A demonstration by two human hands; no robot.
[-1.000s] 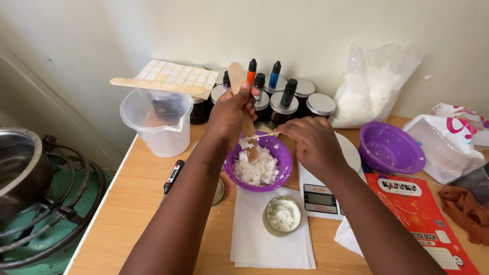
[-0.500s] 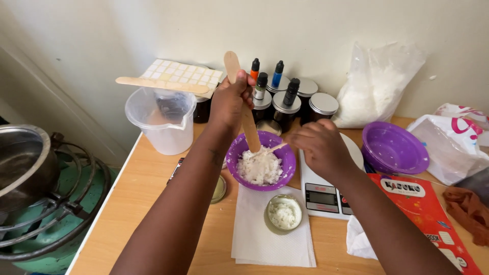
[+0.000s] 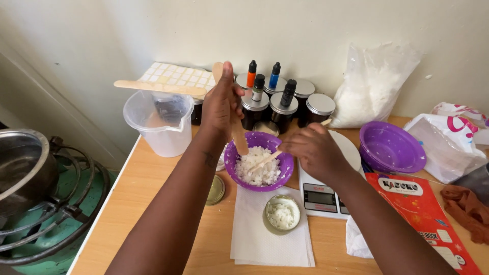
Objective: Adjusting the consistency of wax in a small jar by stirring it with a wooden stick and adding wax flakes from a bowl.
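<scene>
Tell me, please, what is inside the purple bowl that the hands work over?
The purple bowl holds white flaky lumps. The left hand sets a flat wooden stick into them; the right hand pokes in a thinner stick. The lumps cover the bowl's bottom.

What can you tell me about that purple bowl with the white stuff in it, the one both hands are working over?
The purple bowl is small, round and looks like soft plastic or silicone. It sits upright on the wooden table, next to a white kitchen scale and just behind a sheet of white paper. It holds white flakes. The left hand dips a flat wooden stick into it; the right hand pokes in a thinner stick.
</scene>
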